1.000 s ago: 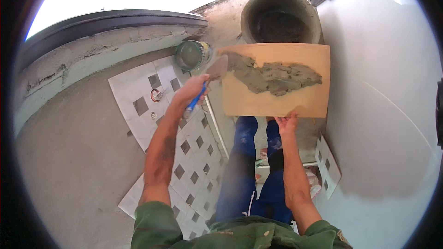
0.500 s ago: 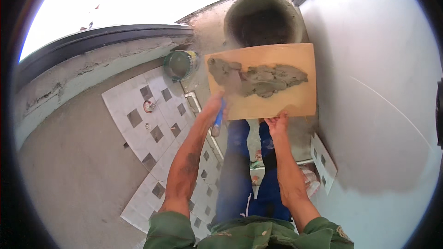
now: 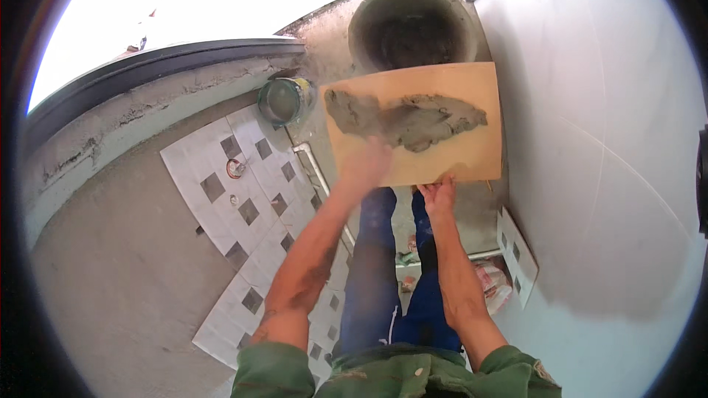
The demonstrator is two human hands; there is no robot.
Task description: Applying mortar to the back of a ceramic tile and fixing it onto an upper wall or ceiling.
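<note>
A tan rectangular tile (image 3: 457,160) is held out in front of me, a long uneven mound of wet grey mortar (image 3: 435,119) across its upper half. My right hand (image 3: 439,195) grips its near edge, thumb on top and fingers underneath. Over the left part of the tile is my left hand (image 3: 366,164), smeared by motion and closed round a trowel. The trowel's blue handle showed half a second ago; the hand now hides it, and its blade is a blur against the mortar.
Beyond the tile stands a large round tub (image 3: 413,26) with dark residue. A small bucket (image 3: 282,102) is left of it. White tiles with grey squares (image 3: 243,177) cover part of the floor. A pipe (image 3: 317,169) runs beside them; a smooth wall (image 3: 590,140) rises at right.
My left hand has swung right and inward over the tile, turning the trowel so its blue handle no longer shows. The mortar's middle looks smoother and more spread. My right hand keeps its grip.
</note>
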